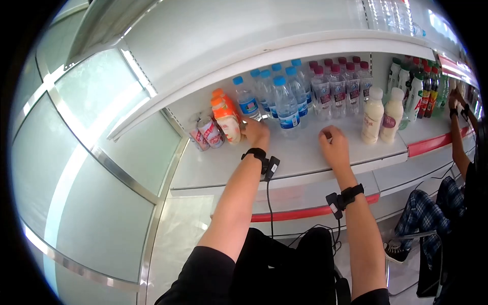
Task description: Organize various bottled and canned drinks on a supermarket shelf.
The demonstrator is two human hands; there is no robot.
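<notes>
My left hand [256, 133] is at the right side of a milky bottle with an orange cap [228, 123], its fingers closed against the bottle and partly hidden by it. Another orange-capped bottle stands just behind. To the left are pink-and-silver cans [210, 132]. Right of this hand stands a group of water bottles with blue caps [287, 109]. My right hand [335, 146] hovers over the front of the shelf, fingers curled in, with nothing visible in it. Nearest to it are clear bottles with dark red caps [336, 91] and two cream-coloured bottles with white caps [372, 118].
An upper shelf [264, 56] overhangs the bottles. Frosted glass panels [96, 178] stand at the left. Cables [269, 208] hang from both my wrist straps. At the far right, another person's hand [455, 99] reaches to the shelf near green and dark bottles [426, 96].
</notes>
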